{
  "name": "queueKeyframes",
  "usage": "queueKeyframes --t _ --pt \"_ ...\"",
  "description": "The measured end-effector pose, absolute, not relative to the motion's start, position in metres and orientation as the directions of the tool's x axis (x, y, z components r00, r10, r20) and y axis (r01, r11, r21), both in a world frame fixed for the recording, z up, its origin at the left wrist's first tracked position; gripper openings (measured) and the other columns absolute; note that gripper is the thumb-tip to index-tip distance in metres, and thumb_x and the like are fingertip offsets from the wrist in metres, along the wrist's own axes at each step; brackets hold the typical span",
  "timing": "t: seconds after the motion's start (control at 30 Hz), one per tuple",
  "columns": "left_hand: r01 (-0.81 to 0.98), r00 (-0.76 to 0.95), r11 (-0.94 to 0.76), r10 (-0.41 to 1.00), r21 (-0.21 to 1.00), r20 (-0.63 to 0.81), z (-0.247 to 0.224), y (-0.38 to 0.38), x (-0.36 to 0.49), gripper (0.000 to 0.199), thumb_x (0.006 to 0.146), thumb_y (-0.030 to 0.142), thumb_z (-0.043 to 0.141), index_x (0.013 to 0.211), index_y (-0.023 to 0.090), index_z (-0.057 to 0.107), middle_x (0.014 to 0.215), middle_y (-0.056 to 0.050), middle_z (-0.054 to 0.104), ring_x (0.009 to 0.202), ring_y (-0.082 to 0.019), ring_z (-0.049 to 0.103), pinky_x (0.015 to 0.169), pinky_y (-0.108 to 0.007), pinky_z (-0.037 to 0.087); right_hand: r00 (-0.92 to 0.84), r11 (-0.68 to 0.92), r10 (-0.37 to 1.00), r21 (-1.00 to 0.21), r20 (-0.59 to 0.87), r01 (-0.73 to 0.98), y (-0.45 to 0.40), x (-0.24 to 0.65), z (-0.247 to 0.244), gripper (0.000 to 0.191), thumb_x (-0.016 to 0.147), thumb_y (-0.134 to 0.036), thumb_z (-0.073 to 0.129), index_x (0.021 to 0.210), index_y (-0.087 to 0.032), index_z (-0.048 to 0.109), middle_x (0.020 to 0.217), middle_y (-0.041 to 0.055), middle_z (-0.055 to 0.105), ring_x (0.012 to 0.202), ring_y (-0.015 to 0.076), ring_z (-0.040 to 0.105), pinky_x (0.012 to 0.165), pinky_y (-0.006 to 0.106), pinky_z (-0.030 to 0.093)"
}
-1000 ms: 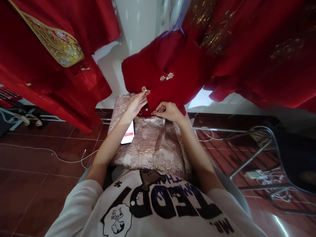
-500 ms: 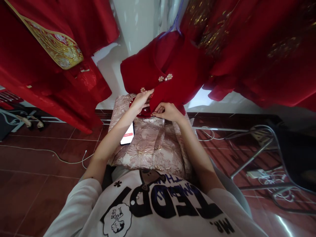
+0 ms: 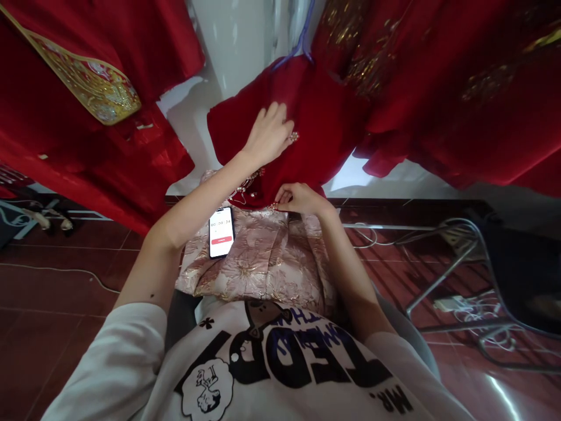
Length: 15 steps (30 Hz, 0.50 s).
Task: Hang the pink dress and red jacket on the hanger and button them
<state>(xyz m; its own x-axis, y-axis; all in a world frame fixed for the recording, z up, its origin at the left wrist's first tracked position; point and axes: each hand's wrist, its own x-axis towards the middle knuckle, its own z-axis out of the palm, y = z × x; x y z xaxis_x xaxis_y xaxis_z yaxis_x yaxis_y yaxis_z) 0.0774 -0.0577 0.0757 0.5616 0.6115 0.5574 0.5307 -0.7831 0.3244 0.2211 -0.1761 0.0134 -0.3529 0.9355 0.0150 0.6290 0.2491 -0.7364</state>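
A red garment [image 3: 319, 117] hangs from a purple hanger [image 3: 302, 44], its lower part resting on the patterned pink cloth [image 3: 258, 257] over my lap. My left hand [image 3: 269, 134] is raised to the garment's upper front, fingers bent, beside a pearly flower-shaped fastener [image 3: 293, 137]; whether it grips anything is unclear. Lower down, my right hand [image 3: 300, 199] pinches a small beaded fastener [image 3: 273, 206] at the garment's edge. More beaded trim [image 3: 245, 187] shows on the red cloth between my hands. A lit phone [image 3: 221, 232] lies on the pink cloth under my left forearm.
Red garments with gold decoration hang at the left [image 3: 105, 99] and right [image 3: 438, 105]. On the right stands a metal-framed black chair [image 3: 517, 263], with white cables [image 3: 482, 324] beneath. Shoes [image 3: 52, 219] sit at the far left on a rack.
My left hand has moved up from the garment's lower edge to its upper front, uncovering more of the phone. My right hand has stayed at the lower fastener.
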Motion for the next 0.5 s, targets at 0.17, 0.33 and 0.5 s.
queueKeyframes --t 0.17,0.33,0.5 --pt "0.453 0.631 -0.819 0.573 0.352 0.522 0.081 -0.062 0.085 0.012 0.086 0.022 0.072 0.096 0.021 0.067 0.098 -0.011 0.059 0.131 -0.038 0.049 0.123 -0.062 0.032 -0.428 0.321 0.900 -0.779 0.075 0.539 -0.178 0.227 0.020 0.014 0.077 -0.021 0.082 0.084 -0.018 0.070 0.084 0.0042 0.075 0.081 0.0180 0.072 0.082 0.034 0.061" --pt "0.407 0.673 -0.827 0.558 0.388 0.485 0.083 -0.060 0.075 0.012 0.086 0.013 0.067 0.093 0.022 0.066 0.085 -0.005 0.055 0.120 -0.031 0.058 0.126 -0.058 0.028 -0.155 0.419 0.903 -0.748 0.400 0.514 -0.181 0.231 0.034 0.014 0.093 -0.033 0.068 0.095 -0.019 0.069 0.095 0.0065 0.075 0.089 0.0186 0.072 0.086 0.034 0.061" --pt "0.438 0.572 -0.784 0.621 0.440 0.536 0.074 -0.050 0.077 0.004 0.090 0.015 0.066 0.091 0.018 0.063 0.091 -0.005 0.055 0.122 -0.032 0.061 0.121 -0.056 0.031 0.137 0.529 0.747 -0.707 0.650 0.469 -0.140 0.220 0.061 0.036 0.109 -0.044 0.043 0.136 -0.025 0.057 0.142 0.0113 0.063 0.137 0.0211 0.060 0.115 0.038 0.052"
